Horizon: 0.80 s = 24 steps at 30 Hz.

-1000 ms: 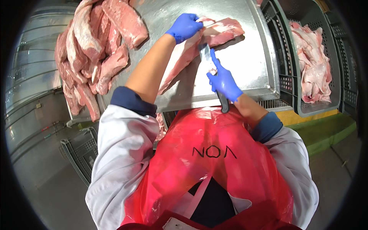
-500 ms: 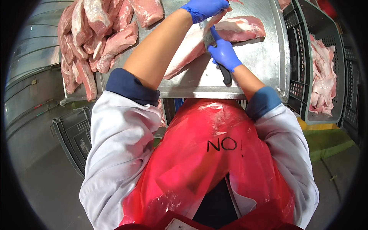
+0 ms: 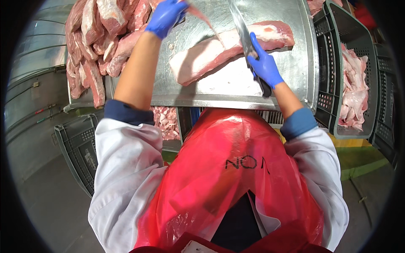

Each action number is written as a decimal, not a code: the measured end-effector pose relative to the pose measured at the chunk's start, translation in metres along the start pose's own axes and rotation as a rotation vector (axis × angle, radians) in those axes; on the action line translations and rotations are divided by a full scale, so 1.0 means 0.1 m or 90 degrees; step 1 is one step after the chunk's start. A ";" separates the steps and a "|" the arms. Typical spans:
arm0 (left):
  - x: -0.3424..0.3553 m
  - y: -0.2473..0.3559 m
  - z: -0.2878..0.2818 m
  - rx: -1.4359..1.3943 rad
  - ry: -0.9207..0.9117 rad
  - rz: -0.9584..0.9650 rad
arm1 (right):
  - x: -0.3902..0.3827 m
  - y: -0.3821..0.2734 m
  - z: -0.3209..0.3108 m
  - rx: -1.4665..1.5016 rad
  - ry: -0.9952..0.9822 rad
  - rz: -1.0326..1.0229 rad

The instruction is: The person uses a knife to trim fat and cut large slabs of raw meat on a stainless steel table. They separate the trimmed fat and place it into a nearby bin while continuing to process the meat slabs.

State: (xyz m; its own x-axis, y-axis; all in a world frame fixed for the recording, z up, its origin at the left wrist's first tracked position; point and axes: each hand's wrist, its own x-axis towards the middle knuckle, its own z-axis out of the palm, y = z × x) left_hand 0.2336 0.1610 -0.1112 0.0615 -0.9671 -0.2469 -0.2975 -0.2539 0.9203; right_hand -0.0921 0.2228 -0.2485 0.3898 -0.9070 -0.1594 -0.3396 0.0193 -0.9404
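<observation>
Right hand (image 3: 265, 67) clenched around knife (image 3: 242, 29) over pork slab (image 3: 223, 52); left hand (image 3: 165, 17) pinching a trimmed strip (image 3: 202, 19).

Long pale-pink slab of raw pork with a white fat face (image 3: 219, 52), lying flat and slanted across the steel table, thin strip of trimmed pink meat (image 3: 202, 19) lifted off its upper edge, steel-bladed knife with black handle (image 3: 247, 42) laid across the slab.

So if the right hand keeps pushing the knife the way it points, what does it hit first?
Probably the meat slab: the right hand aims the knife away across it. Beyond lies bare table, though depth is unclear.
</observation>
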 end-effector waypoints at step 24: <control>-0.85 -2.16 0.30 0.222 0.318 0.173 | -0.11 -0.11 0.33 0.047 -0.031 0.120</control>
State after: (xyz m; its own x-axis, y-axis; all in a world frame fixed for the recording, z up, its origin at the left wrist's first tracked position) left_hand 0.2637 0.2989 -0.2983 0.3503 -0.9087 0.2268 -0.6500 -0.0615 0.7575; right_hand -0.0642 0.2465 -0.2464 0.3674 -0.8628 -0.3472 -0.3471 0.2191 -0.9119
